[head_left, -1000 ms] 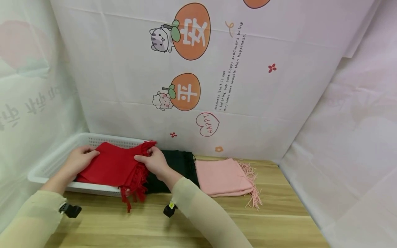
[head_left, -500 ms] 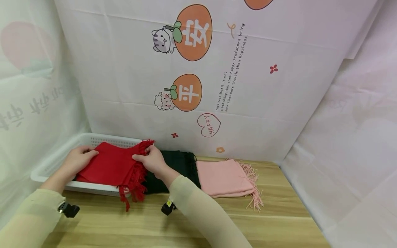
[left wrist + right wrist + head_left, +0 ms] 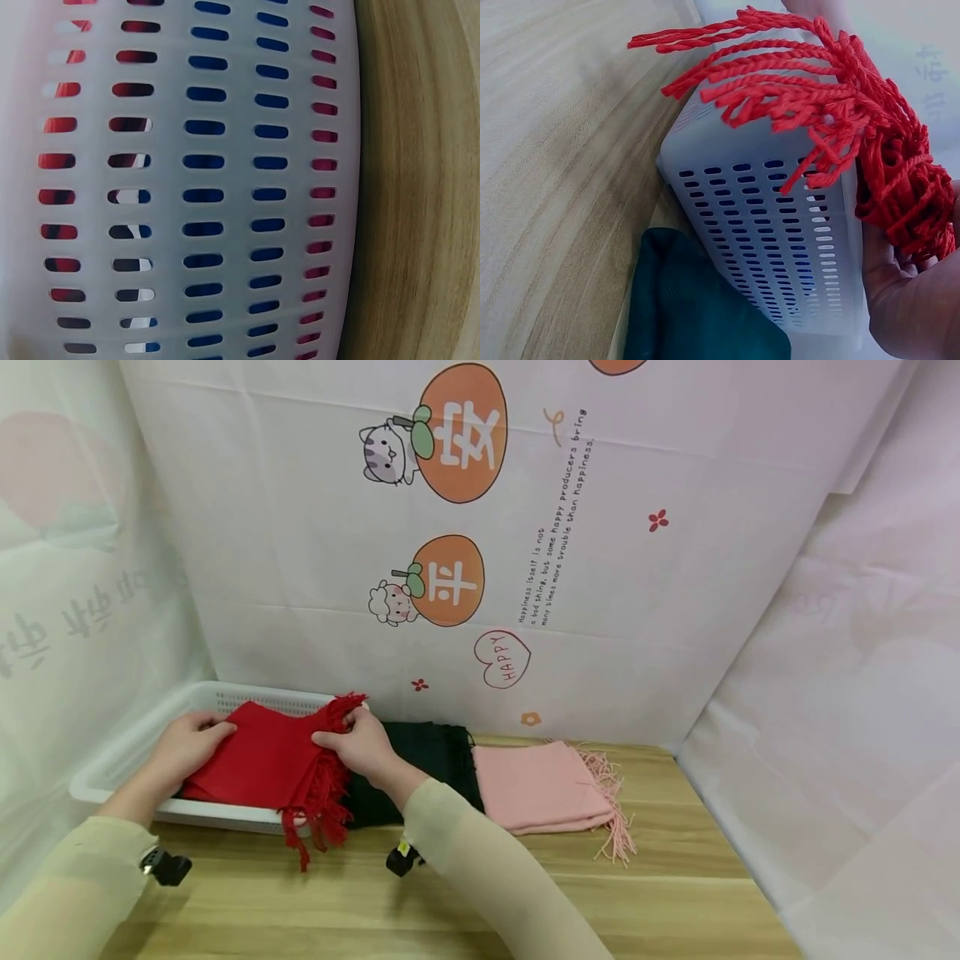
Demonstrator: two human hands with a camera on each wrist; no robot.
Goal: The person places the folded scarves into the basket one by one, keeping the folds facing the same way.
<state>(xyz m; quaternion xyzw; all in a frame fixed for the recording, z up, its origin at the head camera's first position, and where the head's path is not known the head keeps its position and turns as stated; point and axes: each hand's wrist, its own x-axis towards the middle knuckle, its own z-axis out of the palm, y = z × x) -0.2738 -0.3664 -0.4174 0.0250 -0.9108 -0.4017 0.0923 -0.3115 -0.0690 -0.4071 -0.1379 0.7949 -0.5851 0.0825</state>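
A folded red scarf (image 3: 266, 756) with fringe lies over the right part of a white perforated basket (image 3: 217, 810). My left hand (image 3: 183, 747) holds its left edge, thumb on top and fingers underneath. At the fringed end, my right hand (image 3: 362, 743) grips the scarf. In the right wrist view the red fringe (image 3: 795, 82) hangs past the basket's end wall (image 3: 757, 217), above the right hand's fingers. Through the slots of the basket wall (image 3: 240, 172) in the left wrist view, blue, red and pink cloth shows; the left hand's fingers are hidden there.
Right of the basket, a folded dark green scarf (image 3: 427, 768) lies on the wooden table (image 3: 337, 910). Beside it is a folded pink scarf (image 3: 540, 787) with its fringe to the right. Printed white sheets (image 3: 600, 677) stand behind and at both sides.
The right hand and the fringed end of the red scarf have shifted slightly left. The left hand stays nearly in place, still holding the other edge.
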